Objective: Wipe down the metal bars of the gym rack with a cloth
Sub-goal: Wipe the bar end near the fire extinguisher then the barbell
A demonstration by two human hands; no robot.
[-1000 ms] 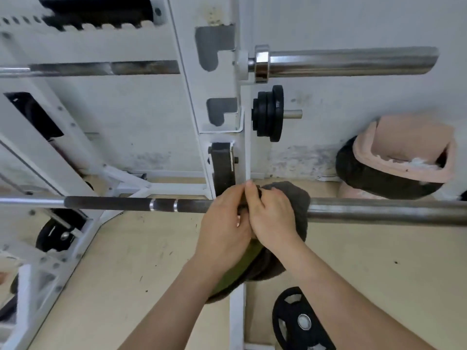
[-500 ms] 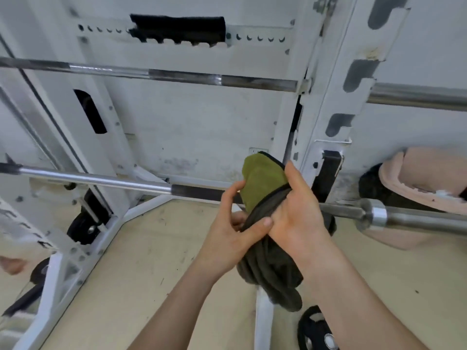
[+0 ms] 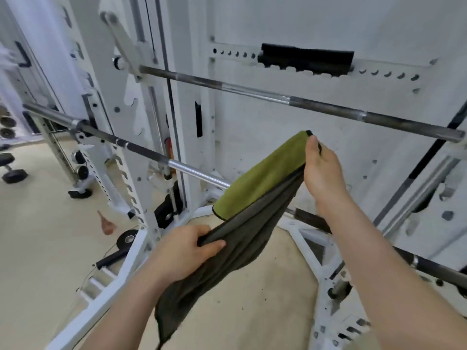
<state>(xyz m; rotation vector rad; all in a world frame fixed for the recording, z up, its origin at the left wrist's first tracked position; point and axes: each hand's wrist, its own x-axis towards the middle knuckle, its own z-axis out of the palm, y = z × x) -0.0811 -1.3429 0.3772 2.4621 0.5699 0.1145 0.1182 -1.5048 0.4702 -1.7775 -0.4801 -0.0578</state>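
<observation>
Both hands grip the cloth (image 3: 255,205), stretched between them: right hand (image 3: 322,173) pinches its top corner, left hand (image 3: 187,248) clutches it lower, just before the lower bar (image 3: 151,155).

Two hands stretch a cloth in front of a white gym rack.
The left hand (image 3: 184,251) grips the cloth's (image 3: 255,198) grey side low; the right hand (image 3: 322,173) pinches its green corner higher, above the lower bar (image 3: 141,150).

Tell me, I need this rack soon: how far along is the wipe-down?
Done: cannot tell; no bar shows a clear wiped patch. In hand: the cloth is stretched between the left hand, gripping its lower part, and the right hand, pinching its top corner, seemingly being refolded. Left: apparently the lower bar and the upper bar, neither being rubbed now.
</observation>
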